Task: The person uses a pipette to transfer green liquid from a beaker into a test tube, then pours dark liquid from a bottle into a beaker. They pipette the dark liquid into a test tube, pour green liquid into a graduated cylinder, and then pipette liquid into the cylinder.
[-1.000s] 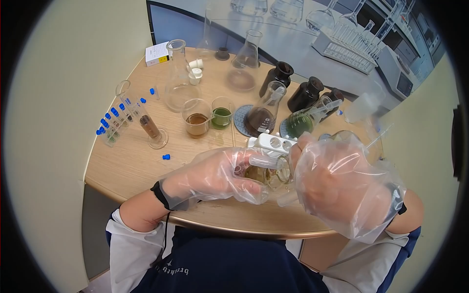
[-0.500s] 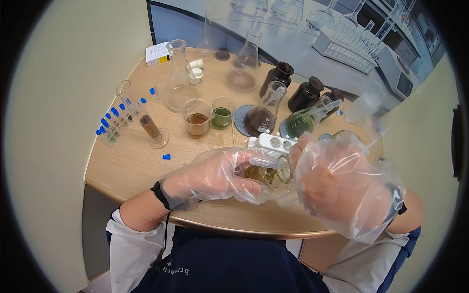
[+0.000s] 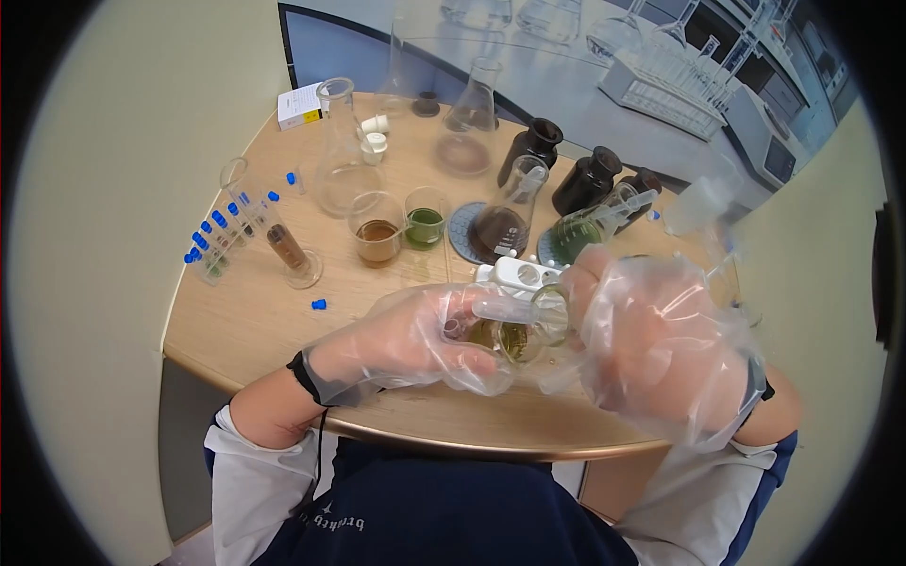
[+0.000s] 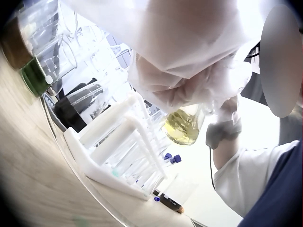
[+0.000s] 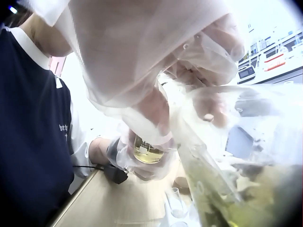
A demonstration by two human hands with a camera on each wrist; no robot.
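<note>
My left hand (image 3: 406, 340), in a loose clear plastic glove, grips a small glass flask (image 3: 512, 340) of yellow liquid, tilted with its mouth to the right. A clear tube-like piece of plastic (image 3: 505, 309) lies along its upper side, by my left fingers. My right hand (image 3: 651, 330), gloved too, is at the flask's mouth with bent fingers; I cannot tell what they hold. In the right wrist view the flask (image 5: 148, 153) shows below the right fingers, the left hand around it. Close behind both hands stands a white test tube rack (image 3: 519, 274).
Beyond the rack stand a flask of dark liquid (image 3: 500, 231), a flask of green liquid (image 3: 578, 236) and brown bottles (image 3: 585, 184). Left of them are beakers of brown (image 3: 377, 241) and green (image 3: 425, 228) liquid. A measuring cylinder (image 3: 288, 247) and blue-capped tubes (image 3: 217, 247) stand far left.
My right hand has shifted slightly and its glove folds differently, while the flask mouth shows more openly. The left hand keeps its grip almost unmoved. The head view has shifted a little.
</note>
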